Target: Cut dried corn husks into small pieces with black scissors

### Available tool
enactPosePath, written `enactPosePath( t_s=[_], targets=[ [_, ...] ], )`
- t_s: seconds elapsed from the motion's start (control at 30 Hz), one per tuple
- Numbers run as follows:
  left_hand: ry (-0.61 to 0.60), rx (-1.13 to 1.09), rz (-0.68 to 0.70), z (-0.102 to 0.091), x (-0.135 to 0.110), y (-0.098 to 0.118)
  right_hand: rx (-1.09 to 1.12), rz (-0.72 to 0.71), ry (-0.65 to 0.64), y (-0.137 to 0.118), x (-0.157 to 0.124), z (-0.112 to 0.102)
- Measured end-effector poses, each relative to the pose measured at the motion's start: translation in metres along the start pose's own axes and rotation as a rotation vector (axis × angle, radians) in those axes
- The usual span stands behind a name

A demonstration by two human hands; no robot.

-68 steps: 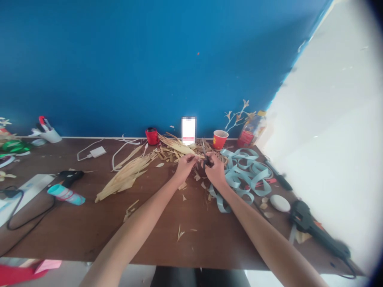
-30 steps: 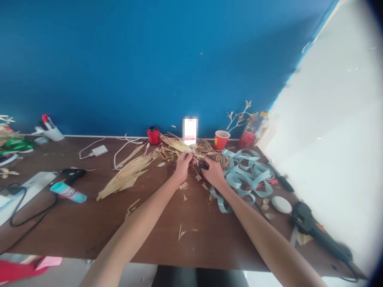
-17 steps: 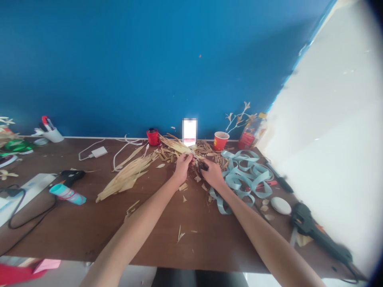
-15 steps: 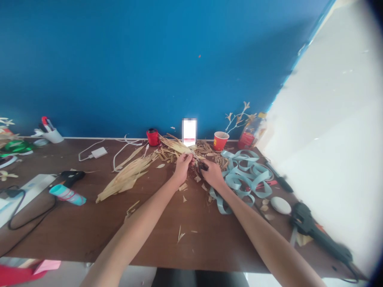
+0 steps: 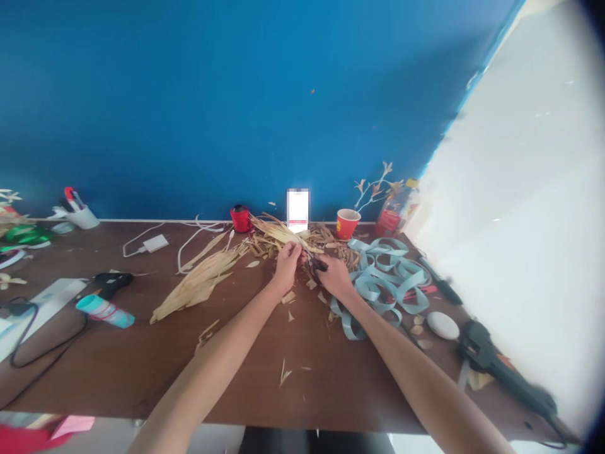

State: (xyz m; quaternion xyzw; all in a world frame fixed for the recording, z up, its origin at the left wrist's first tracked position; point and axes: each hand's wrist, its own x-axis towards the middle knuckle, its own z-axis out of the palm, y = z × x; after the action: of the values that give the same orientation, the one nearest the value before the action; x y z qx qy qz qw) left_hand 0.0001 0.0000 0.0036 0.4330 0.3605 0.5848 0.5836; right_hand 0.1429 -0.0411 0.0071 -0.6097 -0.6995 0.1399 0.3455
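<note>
Currently | right hand (image 5: 336, 275): gripping scissors (image 5: 320, 265) | left hand (image 5: 286, 267): pinched, contents unclear

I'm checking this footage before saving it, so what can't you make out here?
Head view:
Anything in the left hand: too small, hidden by its grip.
Scissors handles: partly covered by the right hand.
Upright screen: blurred into blocks.
Red item at lower left: cut off by the picture's edges.
</note>
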Motion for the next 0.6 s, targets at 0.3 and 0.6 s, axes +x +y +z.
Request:
enactPosePath(
  t_s=[0.3, 0.6],
  targets=[
    [0.009, -0.008, -0.005, -0.0008, 0.0012, -0.0021, -0.002, -0.018, 0.0, 0.0026, 0.0008, 0.0023],
    [0.016, -0.014, 0.012, -0.0002, 0.0015, -0.0029, -0.008, -0.039, 0.0, 0.0066, 0.0017, 0.0049]
  ],
)
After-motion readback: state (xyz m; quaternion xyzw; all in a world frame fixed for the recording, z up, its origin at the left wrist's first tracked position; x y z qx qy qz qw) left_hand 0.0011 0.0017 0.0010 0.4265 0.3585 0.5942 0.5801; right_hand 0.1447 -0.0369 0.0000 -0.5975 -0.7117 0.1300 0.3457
